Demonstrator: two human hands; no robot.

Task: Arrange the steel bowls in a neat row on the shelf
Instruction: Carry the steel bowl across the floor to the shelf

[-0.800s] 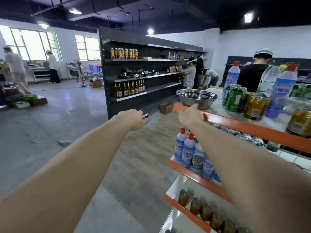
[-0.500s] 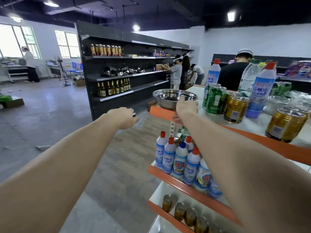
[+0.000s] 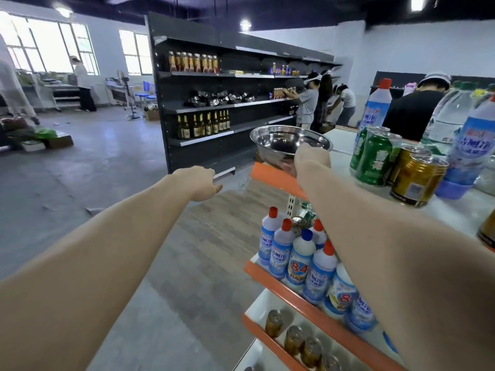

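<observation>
Fingers of the right hand (image 3: 312, 159) pinching the steel bowl (image 3: 286, 145) by its near rim should lift it level, while the left hand (image 3: 202, 183) hangs loosely curled and empty.

the round steel bowl (image 3: 284, 145) shines mirror-bright; the gold metal can (image 3: 416, 180) is glossy; the white plastic bottles with red caps (image 3: 280, 250) look smooth; the grey concrete floor (image 3: 107, 170) is matt.
</observation>
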